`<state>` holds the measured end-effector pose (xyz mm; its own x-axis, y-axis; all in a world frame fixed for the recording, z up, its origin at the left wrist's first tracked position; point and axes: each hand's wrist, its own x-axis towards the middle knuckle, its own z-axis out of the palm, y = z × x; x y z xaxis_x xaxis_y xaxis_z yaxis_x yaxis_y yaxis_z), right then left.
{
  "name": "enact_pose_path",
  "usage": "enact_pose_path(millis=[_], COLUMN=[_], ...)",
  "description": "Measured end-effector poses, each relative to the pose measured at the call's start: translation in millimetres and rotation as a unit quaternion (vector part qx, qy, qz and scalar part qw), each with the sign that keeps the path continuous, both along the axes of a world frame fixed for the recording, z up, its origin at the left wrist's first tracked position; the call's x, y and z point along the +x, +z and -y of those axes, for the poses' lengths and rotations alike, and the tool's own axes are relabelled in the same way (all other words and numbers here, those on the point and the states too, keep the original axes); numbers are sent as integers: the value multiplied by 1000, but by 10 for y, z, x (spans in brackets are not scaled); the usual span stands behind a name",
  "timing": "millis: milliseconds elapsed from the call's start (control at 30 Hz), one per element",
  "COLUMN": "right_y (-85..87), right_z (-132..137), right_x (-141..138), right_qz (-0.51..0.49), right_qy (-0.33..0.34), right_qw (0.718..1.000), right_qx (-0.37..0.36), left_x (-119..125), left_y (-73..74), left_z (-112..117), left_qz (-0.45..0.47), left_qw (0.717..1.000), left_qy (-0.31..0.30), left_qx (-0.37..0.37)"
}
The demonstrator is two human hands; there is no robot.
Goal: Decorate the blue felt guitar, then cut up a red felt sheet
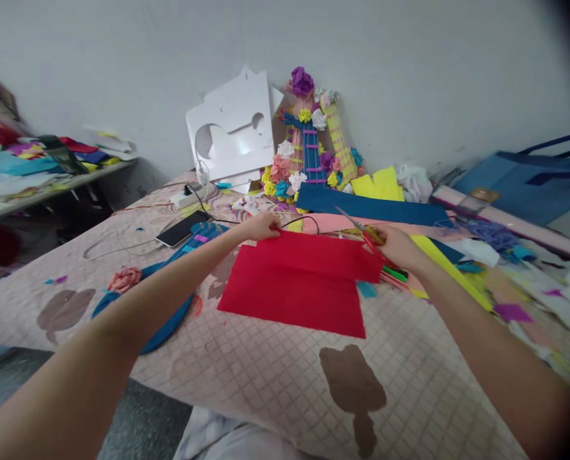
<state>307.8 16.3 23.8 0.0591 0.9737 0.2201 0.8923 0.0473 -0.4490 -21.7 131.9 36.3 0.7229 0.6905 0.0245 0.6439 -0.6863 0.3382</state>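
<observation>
A red sheet of paper (298,281) lies folded on the patterned bedspread (266,377). My left hand (261,226) pinches its far left edge, fingers closed on the paper. My right hand (394,246) is at the sheet's far right corner, closed round red-handled scissors (362,231) whose blades point up and left. Beside that hand lie green and red sticks (393,275) and a yellow sheet (445,268).
A phone (183,229) and a power strip (192,194) with cables lie at the back left. Paper flower crafts (308,147) and white cardboard (232,131) lean on the wall. Blue paper (362,206), paper scraps and a blue bag (529,185) are on the right; a cluttered shelf (30,166) on the left.
</observation>
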Motion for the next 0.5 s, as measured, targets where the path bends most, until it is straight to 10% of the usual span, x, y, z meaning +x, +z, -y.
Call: enact_pose_path(millis=[267,500], right_y=[-13,-30], right_z=[-624,-648], right_x=[263,192], right_qz=[137,136], right_qy=[-70,-96], right_qw=[988,985], right_qx=[0,38], left_x=[499,319], left_y=[-51,9], left_z=[-353,162], left_qz=[23,5], left_qw=[986,987], left_qy=[118,61], left_qx=[116,149])
